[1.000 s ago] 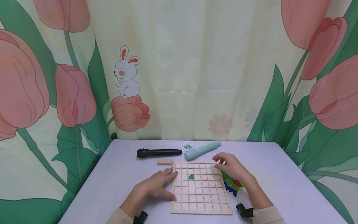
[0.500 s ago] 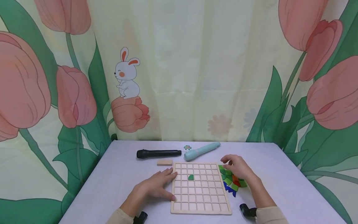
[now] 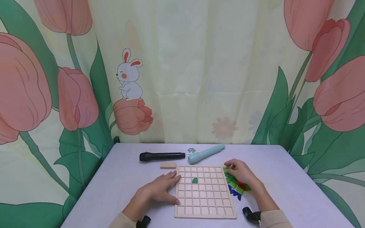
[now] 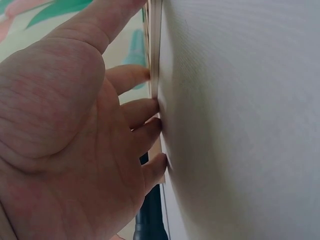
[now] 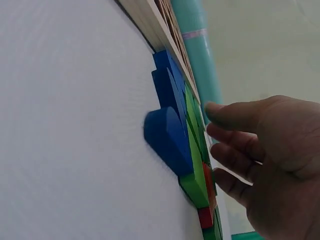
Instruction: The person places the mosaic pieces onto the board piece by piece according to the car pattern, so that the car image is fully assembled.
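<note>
Fingers of the right hand [image 3: 240, 172], loosely spread and gripping nothing, are now settling onto the coloured pieces [image 3: 236, 185] beside the wooden grid board [image 3: 203, 193], having left it; the left hand [image 3: 159, 190] is steadying the board, flat.

The left hand [image 3: 159, 190] lay flat, fingers straight, palm down. The right hand [image 3: 240, 172] hovered farther off, fingers loosely bent.

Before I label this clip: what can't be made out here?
- Pile of coloured pieces: head view, far part covered by the right hand; whether its fingers grip a piece is unclear.
- Small printed card: head view, too small to read.
- Grid board: left wrist view, only its edge shows beside the left hand.
</note>
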Demonstrator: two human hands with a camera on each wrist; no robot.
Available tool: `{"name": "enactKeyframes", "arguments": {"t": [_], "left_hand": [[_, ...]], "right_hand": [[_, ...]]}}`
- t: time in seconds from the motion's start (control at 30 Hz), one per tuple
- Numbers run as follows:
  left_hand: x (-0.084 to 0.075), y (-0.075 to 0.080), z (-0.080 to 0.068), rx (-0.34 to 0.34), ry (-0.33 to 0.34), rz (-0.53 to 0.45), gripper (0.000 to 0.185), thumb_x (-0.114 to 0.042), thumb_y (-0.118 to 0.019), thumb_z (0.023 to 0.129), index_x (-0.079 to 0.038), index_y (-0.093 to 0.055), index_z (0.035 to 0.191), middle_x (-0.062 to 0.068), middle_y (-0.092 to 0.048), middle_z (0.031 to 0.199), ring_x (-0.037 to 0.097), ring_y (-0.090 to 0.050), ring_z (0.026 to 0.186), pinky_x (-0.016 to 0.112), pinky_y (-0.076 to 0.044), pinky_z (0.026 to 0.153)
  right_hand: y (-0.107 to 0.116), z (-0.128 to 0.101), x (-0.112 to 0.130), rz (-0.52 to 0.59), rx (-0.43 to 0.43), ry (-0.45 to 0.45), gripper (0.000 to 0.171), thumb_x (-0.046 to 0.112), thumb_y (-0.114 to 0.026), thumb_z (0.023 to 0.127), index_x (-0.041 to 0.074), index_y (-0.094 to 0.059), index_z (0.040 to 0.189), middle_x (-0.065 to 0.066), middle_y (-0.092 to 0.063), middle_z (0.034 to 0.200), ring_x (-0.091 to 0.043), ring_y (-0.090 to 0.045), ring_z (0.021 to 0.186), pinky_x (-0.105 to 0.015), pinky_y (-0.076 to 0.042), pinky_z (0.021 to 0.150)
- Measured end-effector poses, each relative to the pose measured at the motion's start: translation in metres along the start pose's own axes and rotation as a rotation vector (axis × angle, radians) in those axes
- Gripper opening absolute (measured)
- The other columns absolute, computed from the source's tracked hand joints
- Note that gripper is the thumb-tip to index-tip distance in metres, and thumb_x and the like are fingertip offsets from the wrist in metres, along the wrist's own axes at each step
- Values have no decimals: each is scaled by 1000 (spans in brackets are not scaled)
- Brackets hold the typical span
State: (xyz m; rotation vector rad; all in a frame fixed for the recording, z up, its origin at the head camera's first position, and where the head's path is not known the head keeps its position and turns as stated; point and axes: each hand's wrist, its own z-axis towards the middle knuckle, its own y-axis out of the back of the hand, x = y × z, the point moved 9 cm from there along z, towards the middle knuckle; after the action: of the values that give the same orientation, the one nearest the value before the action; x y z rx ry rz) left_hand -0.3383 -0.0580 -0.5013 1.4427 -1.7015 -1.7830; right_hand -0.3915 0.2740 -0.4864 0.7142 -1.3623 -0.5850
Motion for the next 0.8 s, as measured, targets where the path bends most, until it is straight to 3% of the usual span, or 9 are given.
{"name": "enactKeyframes", "arguments": {"t": [0.13, 0.37, 0.8], "left_hand": [[0, 0, 1, 0, -4, 7, 102, -67, -79, 80, -23, -37, 163, 10, -24, 173, 31, -23, 161, 55, -20, 131], [-1, 1, 2, -1, 2, 5, 103, -67, -79, 80, -22, -38, 163, 10, -24, 174, 31, -22, 161, 56, -20, 131], [1, 0, 1, -7, 27, -18, 104, -66, -81, 77, -25, -38, 163, 7, -23, 174, 29, -21, 162, 58, -20, 130]], "right_hand": [[-3, 2, -4, -17, 0, 1, 24, 7, -71, 97, 7, -74, 121, -3, -70, 105, -19, -55, 90, -31, -50, 76], [-5, 5, 3, -75, 24, 80, 22, 5, -71, 97, 2, -76, 118, -5, -66, 103, -18, -53, 87, -29, -46, 72], [-4, 6, 0, -7, 3, 6, 8, 6, -70, 97, 10, -69, 104, -3, -63, 92, -20, -54, 85, -32, -47, 73]]}}
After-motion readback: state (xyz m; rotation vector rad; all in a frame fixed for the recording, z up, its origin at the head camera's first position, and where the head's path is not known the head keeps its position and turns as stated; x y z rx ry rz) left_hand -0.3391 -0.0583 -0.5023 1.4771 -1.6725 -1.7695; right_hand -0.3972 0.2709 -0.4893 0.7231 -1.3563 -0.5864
